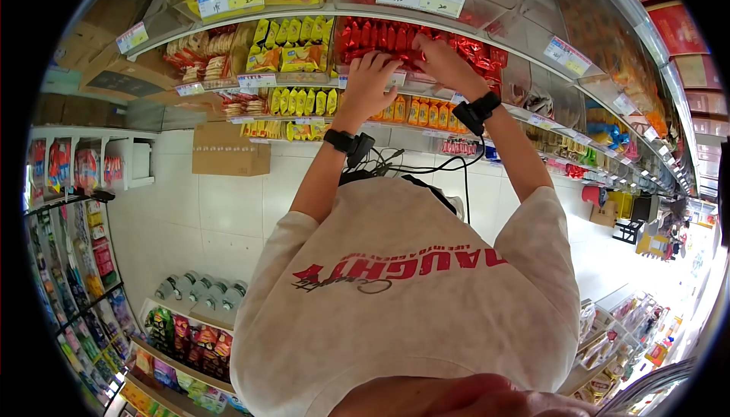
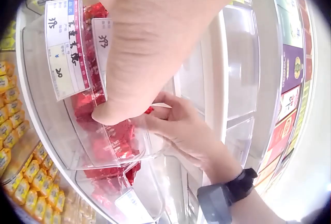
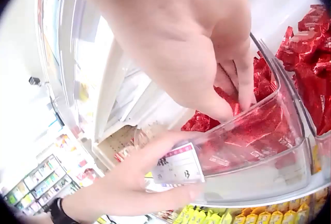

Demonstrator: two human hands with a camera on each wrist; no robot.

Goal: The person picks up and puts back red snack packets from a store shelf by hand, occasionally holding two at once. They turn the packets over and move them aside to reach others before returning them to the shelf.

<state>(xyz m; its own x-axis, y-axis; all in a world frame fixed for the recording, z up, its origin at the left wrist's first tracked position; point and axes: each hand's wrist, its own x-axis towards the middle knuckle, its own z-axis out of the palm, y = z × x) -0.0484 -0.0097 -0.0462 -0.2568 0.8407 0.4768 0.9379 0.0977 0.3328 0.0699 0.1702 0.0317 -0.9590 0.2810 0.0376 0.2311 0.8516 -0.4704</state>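
Red packets (image 1: 374, 37) are kept in a clear bin (image 3: 248, 180) on the shelf, at twelve o'clock from the person in the head view. The bin is reached into by the right hand (image 1: 450, 69), whose thumb and fingers are brought nearly together, with a red packet (image 3: 226, 95) pinched between them among the others. The front of the bin is touched by the left hand (image 1: 370, 88); its fingers are spread apart, only slightly bent and closed round nothing, and a price label (image 3: 178, 166) is seen between its thumb and fingers. Whether any weight is borne by this hand cannot be told. The right hand is placed at about two o'clock from the left, near it but apart. A black band is worn on each wrist.

Yellow packets (image 1: 306, 57) are stacked at ten o'clock from the left hand, and orange packets (image 1: 430, 111) are lined up on the shelf below, at four o'clock. A cardboard box (image 1: 230, 149) is set on the floor at eight o'clock.
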